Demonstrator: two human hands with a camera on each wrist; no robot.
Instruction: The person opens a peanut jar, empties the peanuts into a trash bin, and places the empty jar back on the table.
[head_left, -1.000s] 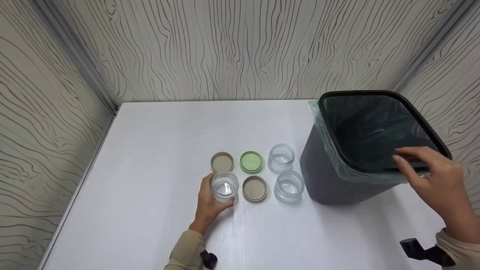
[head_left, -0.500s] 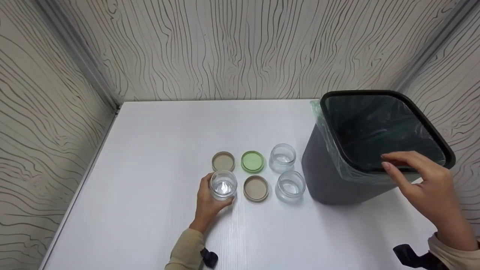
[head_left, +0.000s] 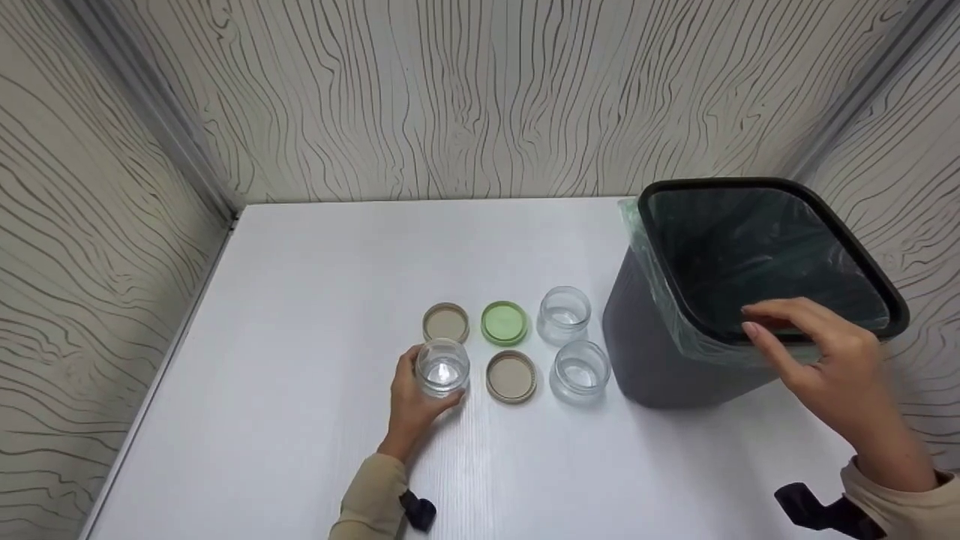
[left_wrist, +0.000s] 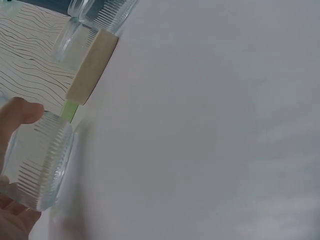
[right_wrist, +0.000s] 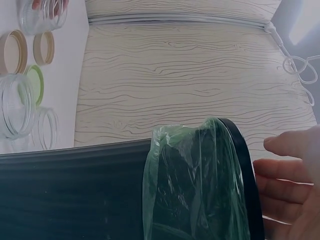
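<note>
My left hand (head_left: 411, 405) grips a clear glass jar (head_left: 442, 367) around its side, thumb on the right. In the left wrist view the ribbed jar (left_wrist: 42, 155) is close over the white surface; whether it touches is unclear. A beige lid (head_left: 445, 324) lies just behind it, a green lid (head_left: 504, 322) and another beige lid (head_left: 511, 376) to its right. Two more glass jars, a far one (head_left: 565, 311) and a near one (head_left: 581, 369), stand open beyond the lids. My right hand (head_left: 832, 367) is over the bin's near rim, fingers loosely bent, holding nothing.
A dark grey bin (head_left: 645, 352) with a black rim and a green liner bag (right_wrist: 195, 185) stands on the right of the white table (head_left: 322, 270). Wood-patterned panels (head_left: 450, 97) enclose the back and sides.
My right hand has moved left along the bin's near rim. My left hand and the jar have shifted slightly left and away from me. The lids and other jars stay put.
</note>
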